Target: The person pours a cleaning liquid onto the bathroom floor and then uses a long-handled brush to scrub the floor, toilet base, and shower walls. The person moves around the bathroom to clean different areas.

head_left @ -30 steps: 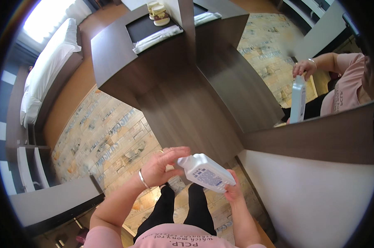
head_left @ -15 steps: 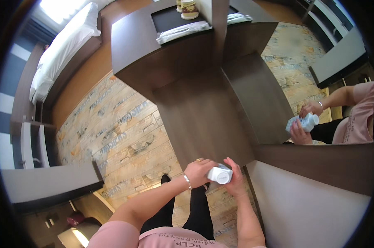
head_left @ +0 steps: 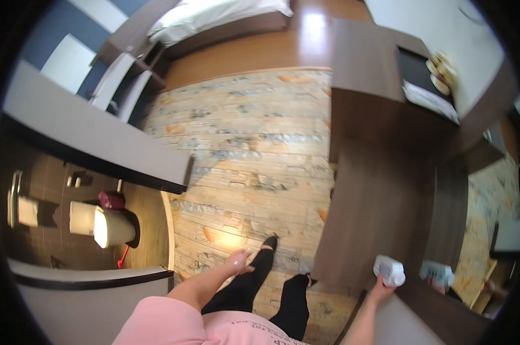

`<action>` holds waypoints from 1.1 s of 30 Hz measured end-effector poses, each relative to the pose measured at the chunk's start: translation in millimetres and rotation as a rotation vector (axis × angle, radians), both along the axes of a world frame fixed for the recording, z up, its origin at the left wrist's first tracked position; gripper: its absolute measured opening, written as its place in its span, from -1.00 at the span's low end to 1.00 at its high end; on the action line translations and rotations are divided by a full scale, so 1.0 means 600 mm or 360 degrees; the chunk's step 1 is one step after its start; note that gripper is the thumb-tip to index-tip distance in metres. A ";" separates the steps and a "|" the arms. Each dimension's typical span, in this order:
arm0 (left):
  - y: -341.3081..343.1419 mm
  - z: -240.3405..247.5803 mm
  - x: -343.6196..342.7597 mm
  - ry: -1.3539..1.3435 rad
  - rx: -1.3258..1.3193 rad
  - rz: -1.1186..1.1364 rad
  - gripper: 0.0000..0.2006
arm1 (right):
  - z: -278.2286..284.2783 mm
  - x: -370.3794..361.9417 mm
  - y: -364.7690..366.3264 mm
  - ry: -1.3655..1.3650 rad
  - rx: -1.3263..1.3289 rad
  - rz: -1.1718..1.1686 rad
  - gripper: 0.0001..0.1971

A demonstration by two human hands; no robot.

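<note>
— Bottle [head_left: 388, 267] first: where is it?

— White plastic, in the right hand [head_left: 379, 292], whose fingers [head_left: 381, 281] are closed on its near side. Some of them are hidden, so I cannot tell exactly how each one lies. A round white end of the bottle tips up toward the camera.

— And the other hand?

— Left hand [head_left: 241, 262], well apart from the right fingers, off to their left, near the black trousers [head_left: 259, 270]. Its own fingers are loosely parted and slightly bent, with nothing seen in them.

— What is around the right fingers?

— Just ahead of them, a low brown wood platform [head_left: 369, 213]. Near them on the right, a wall mirror [head_left: 484, 190] gives back a reflection [head_left: 435, 269] of the bottle.

— Farther off?

— Plank-patterned floor [head_left: 254, 161] spreads ahead of the left fingers; well to their left stands a white toilet [head_left: 113, 229]. Well ahead of the right fingers, the brown wooden table [head_left: 363, 63] carries a black tray [head_left: 410, 64], with cream-and-brown cups [head_left: 442, 75] and a long white wrapped packet [head_left: 429, 101] at it.

— And farthest?

— Bed [head_left: 220, 20] with white sheets, far ahead of the left fingers and slightly left.
</note>
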State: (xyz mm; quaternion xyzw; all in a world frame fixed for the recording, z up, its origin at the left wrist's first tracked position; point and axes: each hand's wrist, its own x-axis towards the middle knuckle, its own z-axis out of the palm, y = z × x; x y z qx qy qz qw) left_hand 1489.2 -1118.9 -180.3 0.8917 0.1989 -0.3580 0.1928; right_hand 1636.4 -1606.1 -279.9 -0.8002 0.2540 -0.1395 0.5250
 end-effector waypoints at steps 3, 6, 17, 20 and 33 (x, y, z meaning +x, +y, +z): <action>0.090 0.016 -0.152 0.0205 0.0041 0.0303 -0.30 | 0.025 -0.035 0.016 0.0088 0.0236 -0.0027 -0.34; 0.119 0.035 -0.262 0.0232 -0.0029 0.0634 -0.32 | -0.061 -0.123 -0.023 0.0585 0.0193 0.0037 -0.48; 0.336 -0.006 -0.272 -0.0536 -0.1013 0.0861 -0.65 | 0.211 -0.162 0.562 0.1209 0.0454 0.1324 -0.81; 0.443 0.073 -0.238 -0.0802 -0.0876 0.0882 -0.71 | 0.199 -0.088 0.724 0.1184 -0.0150 0.2036 -0.52; 0.601 0.003 -0.442 -0.0243 -0.0775 0.1209 -0.66 | 0.250 -0.020 1.290 0.1246 -0.0941 0.3082 -0.62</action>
